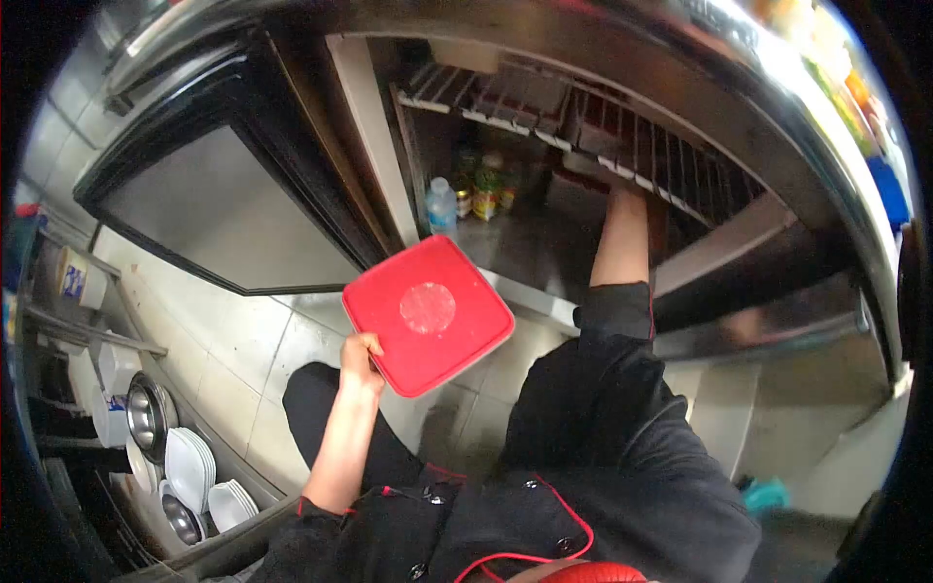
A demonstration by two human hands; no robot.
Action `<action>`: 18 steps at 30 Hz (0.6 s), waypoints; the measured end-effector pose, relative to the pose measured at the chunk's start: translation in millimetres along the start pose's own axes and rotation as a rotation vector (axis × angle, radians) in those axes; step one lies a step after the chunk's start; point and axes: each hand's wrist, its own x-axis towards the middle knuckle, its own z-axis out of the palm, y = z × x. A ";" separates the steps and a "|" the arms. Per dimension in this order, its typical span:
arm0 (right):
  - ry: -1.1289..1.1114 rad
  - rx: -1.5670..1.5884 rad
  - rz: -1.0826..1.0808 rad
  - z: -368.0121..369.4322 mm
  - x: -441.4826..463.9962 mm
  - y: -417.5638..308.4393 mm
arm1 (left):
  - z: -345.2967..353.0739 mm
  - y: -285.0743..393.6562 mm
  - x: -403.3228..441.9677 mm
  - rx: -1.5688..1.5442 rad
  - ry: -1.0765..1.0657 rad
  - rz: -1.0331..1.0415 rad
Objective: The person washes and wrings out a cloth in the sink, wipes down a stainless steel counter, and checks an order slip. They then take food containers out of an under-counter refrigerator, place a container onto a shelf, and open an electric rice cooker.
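Note:
My left hand (363, 361) grips the lower left corner of a square container with a red lid (418, 316). A pale round patch marks the middle of that lid. My right forearm (622, 238) reaches into an open under-counter refrigerator (525, 248), below its wire shelf (583, 141). The right hand is lost in shadow near a dark box-like item (575, 189), and I cannot tell whether it touches it. Inside, to the left, stand a clear water bottle (441, 206) and several jars or cans (486, 194).
The refrigerator door (224, 185) hangs open on the left. Far left, a rack holds stacked white dishes (190, 468), metal bowls (148, 416) and white tubs (112, 418). A metal counter edge (758, 68) runs above. Light floor tiles (238, 364) lie below.

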 end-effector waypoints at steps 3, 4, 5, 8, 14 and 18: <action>0.140 -0.050 -0.007 11.6 -27.0 -16.7 | 7.3 3.3 13.2 0.055 0.041 0.099; 0.233 -0.075 0.004 1.9 -38.3 -24.1 | 21.1 13.2 1.7 0.066 -0.025 0.122; 0.344 -0.067 0.029 -20.3 -45.8 -30.4 | 19.9 15.8 5.1 0.088 -0.070 0.099; 0.468 -0.066 0.312 -102.1 -83.8 -65.7 | 28.8 25.2 9.4 0.157 -0.172 0.170; 0.873 -0.369 0.416 -27.5 -214.8 -94.2 | 58.7 58.2 -25.9 0.227 -0.143 0.245; 0.969 -0.223 0.382 -6.3 -291.0 -96.3 | 57.6 73.0 -17.7 0.228 -0.203 0.182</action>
